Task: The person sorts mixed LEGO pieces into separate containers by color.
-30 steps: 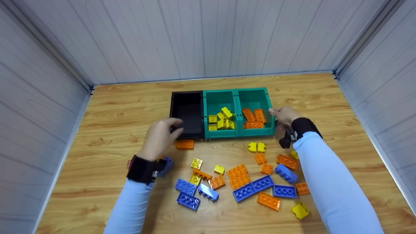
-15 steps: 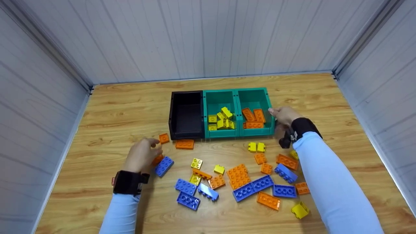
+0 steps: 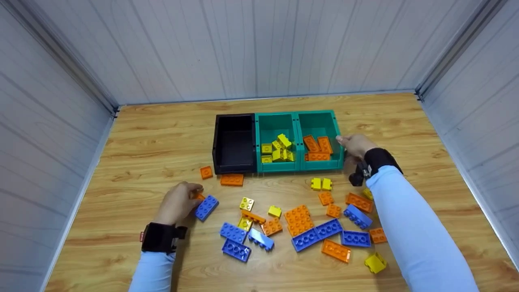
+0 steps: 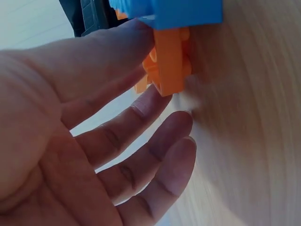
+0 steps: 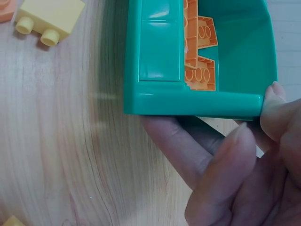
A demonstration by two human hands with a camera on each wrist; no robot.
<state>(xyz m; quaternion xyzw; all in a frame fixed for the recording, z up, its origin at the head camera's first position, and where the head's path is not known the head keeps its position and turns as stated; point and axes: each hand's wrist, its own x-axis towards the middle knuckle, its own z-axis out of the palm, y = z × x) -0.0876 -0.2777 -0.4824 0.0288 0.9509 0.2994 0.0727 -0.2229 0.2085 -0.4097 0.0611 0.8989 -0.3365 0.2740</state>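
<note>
On the left side of the table, my left hand (image 3: 176,202) pinches an orange toy brick (image 4: 169,66) between thumb and fingers, the other fingers loosely bent below it. Touching distance away, a blue brick (image 3: 206,208) lies beside it; in the left wrist view it partly covers the thumb tip. My right hand (image 3: 357,145) holds the right green bin (image 5: 160,52) by its side wall, thumb at the rim and fingers against the outside. Several orange bricks (image 3: 318,156) lie in that bin. Yellow bricks (image 3: 277,154) fill part of the middle green bin (image 3: 279,166).
A black bin (image 3: 235,168) joins the green ones on the left, with nothing seen inside. In front are scattered blue bricks (image 3: 233,232), orange bricks (image 3: 299,220) and yellow bricks (image 3: 274,211). White panels (image 3: 259,48) wall the table at the back and sides.
My left hand has moved from the black bin's left front edge down and left to the orange brick, and its fingers have closed on it. The right hand stays on the green bin.
</note>
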